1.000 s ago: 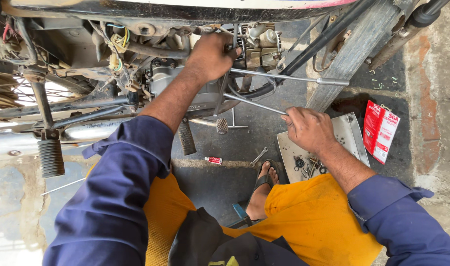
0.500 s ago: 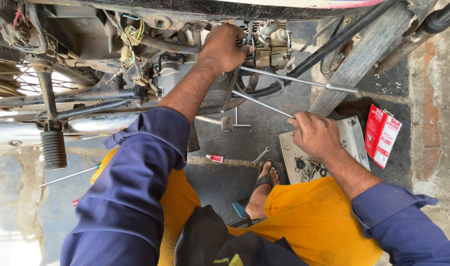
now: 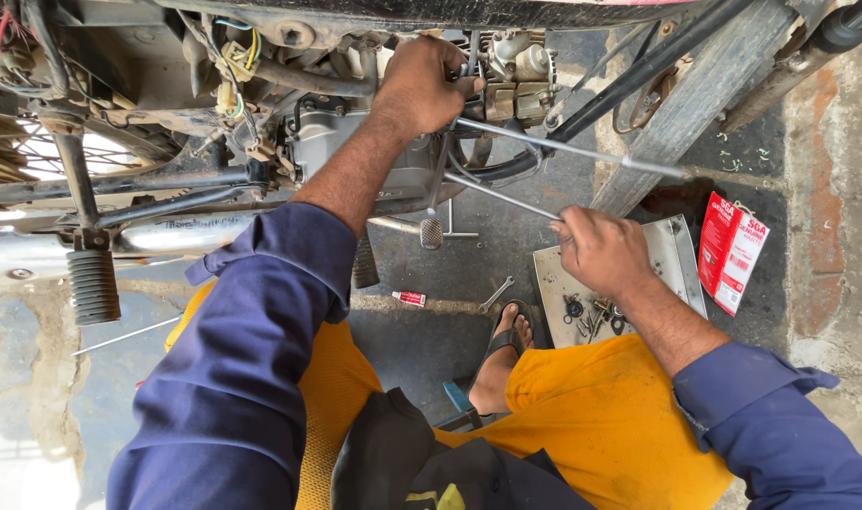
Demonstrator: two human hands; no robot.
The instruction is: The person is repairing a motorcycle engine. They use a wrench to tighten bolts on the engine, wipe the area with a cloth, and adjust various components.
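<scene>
A motorcycle engine (image 3: pixel 355 142) fills the top of the head view, with a carburettor (image 3: pixel 516 71) at its right side. My left hand (image 3: pixel 422 80) reaches up into the engine beside the carburettor, fingers curled around a part there that the hand hides. My right hand (image 3: pixel 596 250) is closed on the near end of a long thin metal rod (image 3: pixel 502 196), which slants up and left toward the engine. A second long rod (image 3: pixel 573 151) lies across just above it.
A metal tray (image 3: pixel 681 255) with small parts lies on the ground under my right hand, a red and white box (image 3: pixel 731 250) beside it. A small spanner (image 3: pixel 495 295) and a small tube (image 3: pixel 410 298) lie near my sandalled foot (image 3: pixel 507 354). A footpeg (image 3: pixel 93 283) sticks out at left.
My left hand has moved further up and right into the engine near the carburettor. My right hand has stayed closed on the thin rod. The view has shifted slightly.
</scene>
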